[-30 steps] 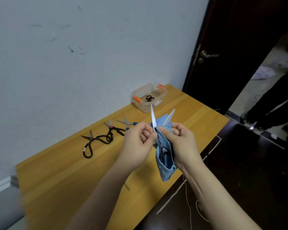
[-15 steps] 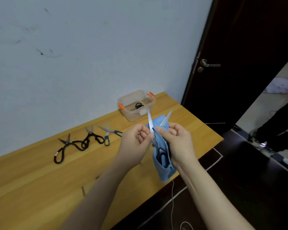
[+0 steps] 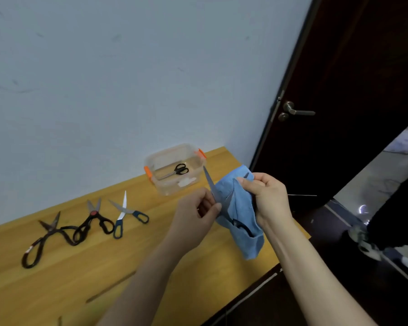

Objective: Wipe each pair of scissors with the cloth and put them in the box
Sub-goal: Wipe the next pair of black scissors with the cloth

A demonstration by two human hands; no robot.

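1. Box (image 3: 169,188): clear, orange clips, on table (image 3: 57,278) by the wall. 1 black-handled pair (image 3: 179,170) lies flat inside.
2. Held pair (image 3: 209,181): in the air just R of box, nearer camera. Blades spread in a V, tips up; bare blade's tip is beside box's R corner.
3. L hand (image 3: 194,215): in front of box, fingers curled, pinching bare blade low down, nr the pivot.
4. R hand (image 3: 267,198): R of box, fingers curled round cloth (image 3: 242,208), holding it over 2nd blade; only that blade's tip shows.
5. Cloth: blue, hangs down over the handles; a dark handle loop shows in a fold.
6. 3 open pairs on table, in a row L of box: blue pair (image 3: 125,214) nearest it, then red-pivot pair (image 3: 96,218), then long-loop pair (image 3: 47,236) farthest. Last 2 touch at handles.
7. Dark door (image 3: 351,90): R of box, past table end.
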